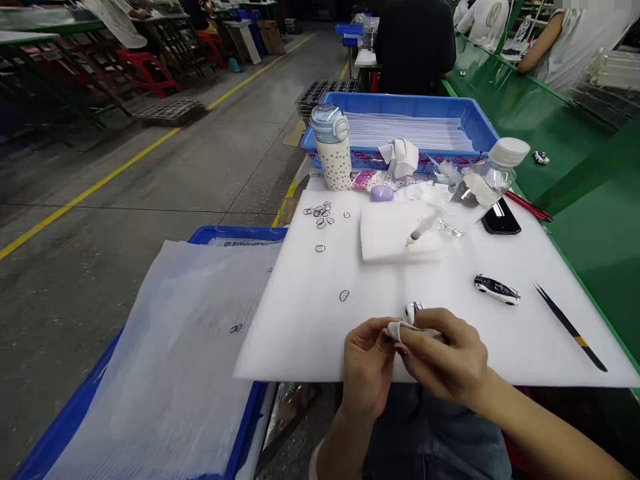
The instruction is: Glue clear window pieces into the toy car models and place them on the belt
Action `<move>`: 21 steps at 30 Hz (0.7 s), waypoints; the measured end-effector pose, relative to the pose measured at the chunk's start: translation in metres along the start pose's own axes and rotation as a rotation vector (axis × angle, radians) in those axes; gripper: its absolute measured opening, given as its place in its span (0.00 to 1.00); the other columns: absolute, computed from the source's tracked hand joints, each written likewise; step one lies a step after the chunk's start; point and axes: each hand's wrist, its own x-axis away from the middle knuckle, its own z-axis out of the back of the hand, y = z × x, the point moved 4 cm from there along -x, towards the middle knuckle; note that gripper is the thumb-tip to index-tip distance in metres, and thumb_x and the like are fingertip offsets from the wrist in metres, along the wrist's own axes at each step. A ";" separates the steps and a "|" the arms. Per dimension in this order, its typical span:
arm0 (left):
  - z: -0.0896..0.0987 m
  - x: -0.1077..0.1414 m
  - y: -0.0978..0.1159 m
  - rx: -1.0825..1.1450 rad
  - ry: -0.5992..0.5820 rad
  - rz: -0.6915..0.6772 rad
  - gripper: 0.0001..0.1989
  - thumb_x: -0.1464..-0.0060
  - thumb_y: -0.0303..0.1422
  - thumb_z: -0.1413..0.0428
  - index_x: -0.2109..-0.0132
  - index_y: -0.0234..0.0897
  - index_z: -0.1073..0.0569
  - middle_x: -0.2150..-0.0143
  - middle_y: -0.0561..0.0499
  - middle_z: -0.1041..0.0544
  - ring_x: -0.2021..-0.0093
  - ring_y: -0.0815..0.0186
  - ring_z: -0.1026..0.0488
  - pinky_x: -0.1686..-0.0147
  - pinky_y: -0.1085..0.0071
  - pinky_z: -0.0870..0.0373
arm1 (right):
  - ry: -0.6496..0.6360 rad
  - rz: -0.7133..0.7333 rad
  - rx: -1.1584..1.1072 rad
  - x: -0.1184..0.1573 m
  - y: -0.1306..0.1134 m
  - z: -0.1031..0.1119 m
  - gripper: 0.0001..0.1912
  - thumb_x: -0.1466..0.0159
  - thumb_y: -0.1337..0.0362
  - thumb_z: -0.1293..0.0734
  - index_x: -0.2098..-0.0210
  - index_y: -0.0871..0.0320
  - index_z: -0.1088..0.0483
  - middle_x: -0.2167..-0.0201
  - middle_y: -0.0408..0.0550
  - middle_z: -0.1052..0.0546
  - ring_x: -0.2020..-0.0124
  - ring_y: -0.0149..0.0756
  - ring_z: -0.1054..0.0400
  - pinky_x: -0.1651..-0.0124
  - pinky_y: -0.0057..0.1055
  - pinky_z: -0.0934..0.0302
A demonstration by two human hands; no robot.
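Near the front edge of the white foam-topped table, my left hand pinches a small white piece with thumb and index finger. My right hand meets it there, fingers bent and closed on the same piece; what lies inside its grip is mostly hidden. Just behind the fingers a white toy car shows in part. A second toy car, black and white, lies to the right, beside black tweezers. Thin black rings lie scattered at the left, one ring closer to my hands.
A dotted bottle, a clear bottle, a phone and a dropper-like tube on a white pad stand or lie farther back. Blue bins are behind and at left. People sit beyond.
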 end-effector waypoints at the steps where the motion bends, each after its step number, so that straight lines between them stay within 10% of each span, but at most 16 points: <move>1: 0.000 0.000 0.000 -0.007 0.002 -0.017 0.10 0.55 0.36 0.27 0.66 0.39 0.17 0.70 0.51 0.18 0.69 0.75 0.23 0.65 0.86 0.27 | -0.021 0.029 0.057 0.000 -0.001 0.003 0.08 0.33 0.69 0.37 0.60 0.58 0.26 0.69 0.48 0.28 0.77 0.26 0.36 0.78 0.24 0.40; 11: -0.001 0.001 0.011 -0.366 -0.139 -0.077 0.05 0.47 0.36 0.32 0.61 0.44 0.17 0.67 0.52 0.18 0.68 0.72 0.22 0.64 0.82 0.24 | 0.042 -0.325 -0.058 0.018 0.032 0.039 0.08 0.36 0.74 0.33 0.62 0.56 0.24 0.71 0.45 0.27 0.73 0.29 0.32 0.74 0.25 0.39; 16: -0.010 0.008 0.021 -1.196 -0.150 -0.602 0.08 0.45 0.23 0.36 0.57 0.36 0.19 0.63 0.49 0.18 0.63 0.67 0.21 0.62 0.75 0.23 | -0.098 -0.756 -0.257 0.056 0.049 0.023 0.08 0.33 0.66 0.34 0.66 0.55 0.22 0.70 0.45 0.23 0.69 0.31 0.28 0.68 0.28 0.36; 21: -0.025 0.015 0.005 -1.533 -0.237 -0.917 0.07 0.42 0.22 0.39 0.55 0.32 0.22 0.65 0.47 0.22 0.66 0.63 0.25 0.65 0.68 0.25 | -0.164 -0.785 -0.233 0.055 0.047 0.017 0.08 0.33 0.63 0.34 0.65 0.56 0.22 0.72 0.45 0.24 0.71 0.31 0.30 0.71 0.27 0.40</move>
